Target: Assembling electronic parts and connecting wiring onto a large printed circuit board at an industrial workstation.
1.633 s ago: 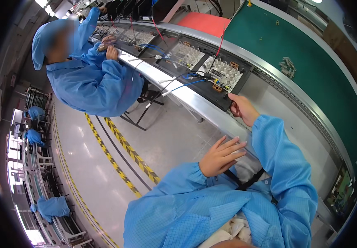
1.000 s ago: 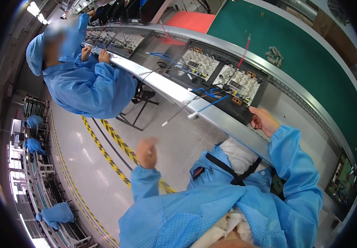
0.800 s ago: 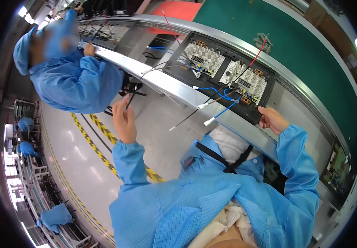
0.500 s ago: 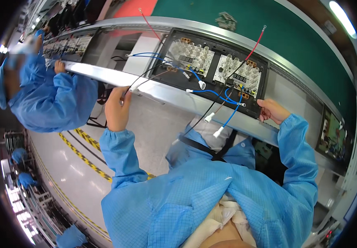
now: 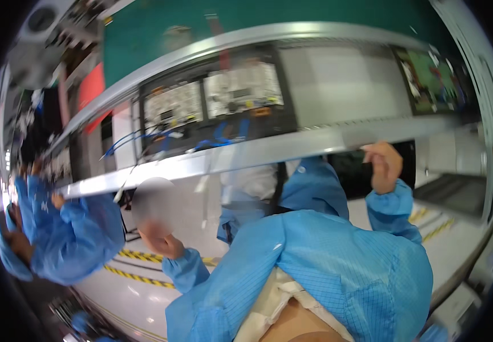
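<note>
My right hand (image 5: 385, 166) hovers at the near metal rail (image 5: 315, 149), off the tray, fingers loosely bent and apart, nothing visible in them. My left hand (image 5: 163, 238) is below the rail, over the floor; motion smears its fingers, and a round grey blur lies just above it. Beyond the rail sits a black tray (image 5: 289, 108) carrying two white circuit boards, the left board (image 5: 175, 105) and the right board (image 5: 245, 86). Blue wires (image 5: 215, 141) run over the tray's near edge, some with pale ends hanging past the rail. Neither hand touches the tray.
Further right on the line lies another dark tray with a green board (image 5: 431, 80). A green surface (image 5: 292, 14) stretches behind the far rail. To the left, a co-worker in a blue smock (image 5: 78, 242) sits at the line. Yellow-black stripes (image 5: 143, 276) mark the floor.
My right hand has let go of the tray's right edge. My left hand has dropped from the wires toward me. The view has swung, so the tray appears further left.
</note>
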Tool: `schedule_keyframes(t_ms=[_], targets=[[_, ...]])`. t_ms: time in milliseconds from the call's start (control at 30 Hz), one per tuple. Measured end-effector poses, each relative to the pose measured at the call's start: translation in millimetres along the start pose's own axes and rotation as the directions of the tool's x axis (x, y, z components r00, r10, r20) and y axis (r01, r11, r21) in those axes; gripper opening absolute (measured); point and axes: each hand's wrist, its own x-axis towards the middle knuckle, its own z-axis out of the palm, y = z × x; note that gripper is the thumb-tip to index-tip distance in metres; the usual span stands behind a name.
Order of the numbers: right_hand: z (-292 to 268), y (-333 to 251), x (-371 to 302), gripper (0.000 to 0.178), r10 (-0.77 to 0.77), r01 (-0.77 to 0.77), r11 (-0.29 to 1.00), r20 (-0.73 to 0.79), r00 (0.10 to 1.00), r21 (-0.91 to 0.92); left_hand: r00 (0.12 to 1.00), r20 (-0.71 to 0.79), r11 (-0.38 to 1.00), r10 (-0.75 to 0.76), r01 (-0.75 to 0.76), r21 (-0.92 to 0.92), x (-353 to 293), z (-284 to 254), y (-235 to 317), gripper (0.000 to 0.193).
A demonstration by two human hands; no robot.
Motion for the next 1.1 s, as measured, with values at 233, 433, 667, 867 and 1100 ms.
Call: schedule_keyframes(t_ms=[233,433,667,867,1100], targets=[[57.6,176.2,-159.5,0.021,0.740,-0.628,0.597,-0.041,0.671,0.498,0.534,0.844,0.959,0.061,-0.266,0.099,-68.6,151.4,72.7,0.052],[98.3,354.3,-252.5,0.022,0.794,-0.645,0.606,-0.297,0.531,0.466,0.374,0.922,0.898,0.102,-0.433,0.076,-65.6,189.4,103.5,0.047],[109.7,589.4,-371.8,0.030,0.816,-0.710,0.572,-0.192,0.545,0.411,0.309,0.600,0.613,0.738,-0.679,-0.404,-19.8,246.9,240.6,0.030],[146.7,525.5,-335.5,0.029,0.669,-0.591,0.526,0.132,0.731,0.611,0.504,0.795,0.625,0.339,-0.752,0.210,18.0,261.1,312.7,0.073],[175.3,534.8,-303.5,0.029,0.414,-0.522,0.324,0.377,0.828,0.789,0.447,0.818,0.648,0.363,-0.751,0.123,-26.2,291.0,331.2,0.082]])
